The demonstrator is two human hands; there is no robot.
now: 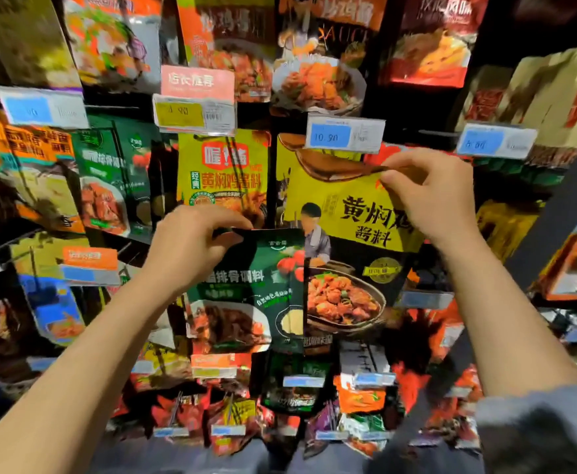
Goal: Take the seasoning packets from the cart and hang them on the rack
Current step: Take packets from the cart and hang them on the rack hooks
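My left hand [194,248] pinches the top edge of a dark green seasoning packet [246,295] with a rib dish printed on it, held in front of the rack. My right hand [430,193] pinches the top corner of a yellow and black packet [345,241] showing a braised chicken dish, just under the blue price tag reading 10.90 [345,136]. The green packet's right edge overlaps the yellow packet's left side. The hook behind the yellow packet is hidden, so I cannot tell if it hangs on it. The cart is out of view.
The rack is packed with hanging packets: green rib packets [109,186] at the left, a yellow packet [222,172] in the middle, orange and red ones above and below. Price tags [194,114] stick out on hook ends. Brown bags [553,97] sit at the upper right.
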